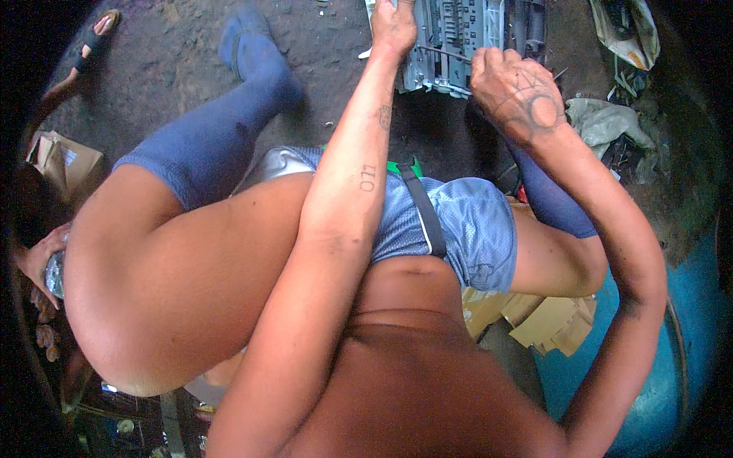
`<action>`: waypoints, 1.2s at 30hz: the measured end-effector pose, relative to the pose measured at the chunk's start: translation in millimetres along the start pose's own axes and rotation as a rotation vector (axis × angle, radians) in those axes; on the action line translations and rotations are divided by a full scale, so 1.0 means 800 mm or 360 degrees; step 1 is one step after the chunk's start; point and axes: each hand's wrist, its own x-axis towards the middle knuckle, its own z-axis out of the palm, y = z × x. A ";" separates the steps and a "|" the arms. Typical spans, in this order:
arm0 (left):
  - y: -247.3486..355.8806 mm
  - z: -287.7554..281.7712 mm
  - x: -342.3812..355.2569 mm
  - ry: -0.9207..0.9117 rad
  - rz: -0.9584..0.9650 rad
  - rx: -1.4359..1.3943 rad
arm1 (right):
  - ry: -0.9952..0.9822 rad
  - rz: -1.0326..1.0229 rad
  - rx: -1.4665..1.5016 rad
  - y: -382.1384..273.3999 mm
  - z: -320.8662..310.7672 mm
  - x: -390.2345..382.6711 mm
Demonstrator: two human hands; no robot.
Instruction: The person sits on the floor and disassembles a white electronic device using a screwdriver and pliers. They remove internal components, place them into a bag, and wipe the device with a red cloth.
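A grey machine part (450, 46) with rows of slots and ribs, like the opened inside of a printer, sits at the top between my hands. My right hand (519, 95) is a closed fist at its near right corner. A thin dark shaft, like that of a screwdriver (447, 53), runs left from this fist across the part; the handle is hidden in my fingers. My left hand (394, 30) is at the part's left edge, its fingers mostly cut off by the top of the picture, so their grip does not show.
My legs are spread around the work on a dark, dirty floor (175, 69). Another person's hand (47, 256) and sandalled foot (95, 38) show at the left. Cardboard pieces (553, 324), a blue surface (611, 366), plastic bags (607, 122) and a white sack (630, 34) lie about.
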 end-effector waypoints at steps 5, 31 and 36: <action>0.009 0.012 -0.007 0.0046 0.0211 -0.0177 | 0.0027 -0.0004 0.0064 0.012 0.021 -0.016; 0.053 -0.012 -0.026 0.0293 -0.0131 0.0252 | 0.0870 0.1712 0.2032 0.013 -0.059 -0.146; 0.045 -0.011 -0.017 0.0476 -0.0084 0.0449 | 0.1172 0.2057 0.2125 -0.033 0.035 -0.122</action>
